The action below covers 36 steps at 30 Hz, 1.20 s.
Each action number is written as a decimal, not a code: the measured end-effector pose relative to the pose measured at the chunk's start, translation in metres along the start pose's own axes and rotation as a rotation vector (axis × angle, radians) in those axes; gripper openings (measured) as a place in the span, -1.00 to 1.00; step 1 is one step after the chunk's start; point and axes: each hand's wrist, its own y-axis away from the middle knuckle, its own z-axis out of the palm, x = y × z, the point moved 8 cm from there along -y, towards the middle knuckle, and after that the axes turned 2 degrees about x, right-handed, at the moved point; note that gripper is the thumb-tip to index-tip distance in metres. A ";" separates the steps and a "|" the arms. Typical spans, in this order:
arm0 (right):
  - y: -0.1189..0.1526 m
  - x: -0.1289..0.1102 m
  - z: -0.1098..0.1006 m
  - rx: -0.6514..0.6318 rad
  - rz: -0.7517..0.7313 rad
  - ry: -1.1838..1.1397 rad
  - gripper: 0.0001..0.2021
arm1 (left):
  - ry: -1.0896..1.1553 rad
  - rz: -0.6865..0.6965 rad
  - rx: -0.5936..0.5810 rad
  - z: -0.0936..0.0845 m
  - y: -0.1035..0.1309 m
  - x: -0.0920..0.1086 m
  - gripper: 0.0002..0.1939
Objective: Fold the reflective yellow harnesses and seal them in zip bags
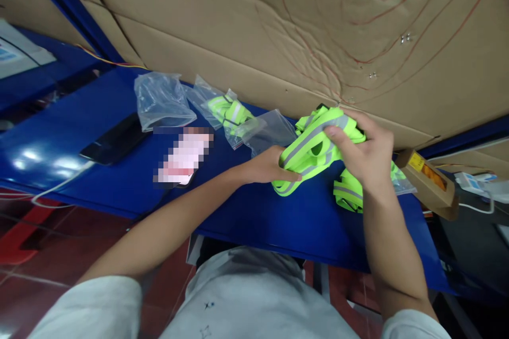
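Person's left hand (270,166) grips one end of folded neon strap w/ grey stripe (308,145), right hand (363,151) clamped on its other end, thumb on top; hands apart, strap held betw them above blue table (254,217). More neon straps (348,190) by right forearm, bagged strap (233,111) & clear bag (163,100) near cardboard, lit phone (185,156) left of left hand

Cardboard panel (214,37) standing behind blue table (246,212); black device (113,142) and lit phone (185,156) lying on table's left; brown box (429,184) sitting at table's right end
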 end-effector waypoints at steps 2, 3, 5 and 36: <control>-0.004 0.016 0.005 -0.088 0.120 -0.091 -0.61 | -0.094 0.061 0.011 -0.008 -0.002 0.005 -0.66; -0.004 0.024 0.010 -0.140 0.179 -0.133 -0.62 | -0.124 0.077 0.009 -0.009 -0.003 0.005 -0.68; -0.003 0.035 0.016 -0.198 0.266 -0.191 -0.63 | -0.142 0.070 -0.011 -0.010 -0.004 0.003 -0.69; 0.041 0.027 0.084 -0.826 0.582 -0.660 -0.41 | -0.152 0.342 -0.073 0.013 0.001 0.001 -0.62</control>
